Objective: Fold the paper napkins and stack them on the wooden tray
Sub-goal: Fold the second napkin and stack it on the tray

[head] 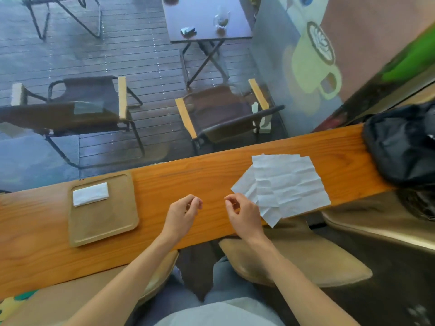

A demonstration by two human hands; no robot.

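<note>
Over the middle of the wooden worktop [164,182] both hands hover with fingers loosely curled and nothing between them. On the left hand [182,214] the grip is slack, thumb and fingertips close together but pinching nothing. On the right hand [243,214] the grip is likewise loose and holds nothing; its fingertips sit just beside the near left corner of the unfolded napkins [286,183], and whether they touch the paper cannot be told. Those creased white sheets lie overlapping and flat, right of the hands, one corner hanging past the near edge. Well to the left lies the wooden tray [103,227], with one folded napkin [90,194] resting in its far left part. A black bag [400,142] sits at the far right end
</note>
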